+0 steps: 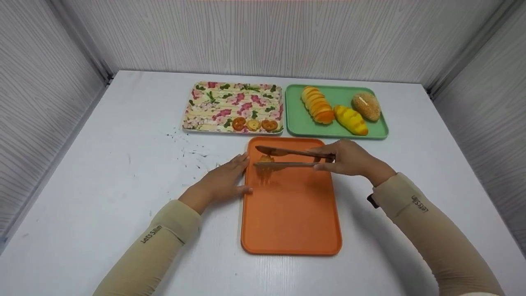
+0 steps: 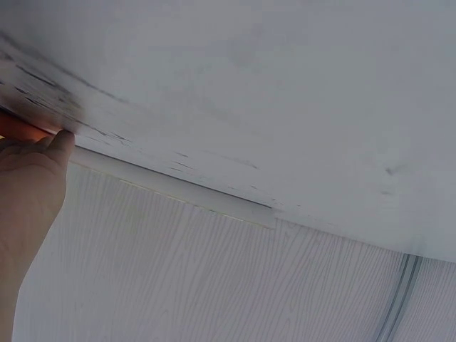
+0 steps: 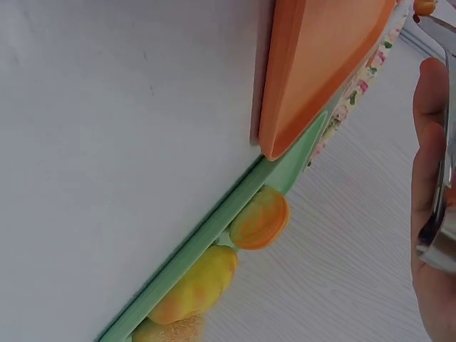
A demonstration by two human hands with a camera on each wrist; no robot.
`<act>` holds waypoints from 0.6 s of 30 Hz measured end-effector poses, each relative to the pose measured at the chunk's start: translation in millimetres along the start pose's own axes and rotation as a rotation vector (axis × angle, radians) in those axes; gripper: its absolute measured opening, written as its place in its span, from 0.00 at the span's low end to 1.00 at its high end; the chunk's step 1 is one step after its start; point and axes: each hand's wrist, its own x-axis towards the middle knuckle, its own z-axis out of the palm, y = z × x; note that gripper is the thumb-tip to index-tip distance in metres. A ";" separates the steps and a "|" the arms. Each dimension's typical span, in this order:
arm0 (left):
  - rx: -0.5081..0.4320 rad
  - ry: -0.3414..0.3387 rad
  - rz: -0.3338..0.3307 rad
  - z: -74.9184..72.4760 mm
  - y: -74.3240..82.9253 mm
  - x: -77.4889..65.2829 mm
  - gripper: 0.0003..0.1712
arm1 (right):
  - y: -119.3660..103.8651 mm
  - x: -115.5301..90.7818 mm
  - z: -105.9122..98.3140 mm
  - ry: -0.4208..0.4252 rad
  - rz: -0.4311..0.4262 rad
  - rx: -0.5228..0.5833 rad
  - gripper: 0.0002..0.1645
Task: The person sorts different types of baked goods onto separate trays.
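Observation:
My right hand (image 1: pixel 352 158) grips a pair of metal tongs (image 1: pixel 294 153) from the right, above the far part of the orange tray (image 1: pixel 291 222). Between the tong arms, near their tips, shows a small golden-brown biscuit (image 1: pixel 266 158); I cannot tell whether the tongs pinch it. In the right wrist view, an orange-brown piece (image 3: pixel 425 7) appears by the tong tip, partly cut off by the frame. My left hand (image 1: pixel 220 181) rests against the tray's left rim, fingers extended along the outside and thumb at the edge.
Behind stands a floral tray (image 1: pixel 230 102) with two pretzels (image 1: pixel 269 125) and a round biscuit (image 1: pixel 253 125) along its front. Beside it, a green tray (image 1: pixel 296 128) bears a ridged roll (image 1: pixel 317 105), a yellow bread (image 1: pixel 350 119) and a seeded bun (image 1: pixel 366 107). Dark marks streak the white table (image 1: pixel 123 164).

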 end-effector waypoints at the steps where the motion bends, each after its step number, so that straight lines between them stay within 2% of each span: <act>1: 0.002 -0.002 0.000 0.2 -0.1 0.2 0.53 | 0.8 2.1 -1.1 0.011 0.004 -0.002 0.21; 4: 0.004 -0.007 0.001 0.4 -0.4 0.6 0.53 | 2.3 8.6 -4.6 0.029 0.031 0.011 0.21; 8: -0.010 -0.008 0.004 0.7 -1.0 0.5 0.53 | 4.9 17.2 -7.5 0.038 0.082 0.013 0.27; 18: -0.012 0.019 0.020 0.3 -0.7 -0.4 0.53 | 14.4 35.6 -11.2 0.108 0.182 0.015 0.28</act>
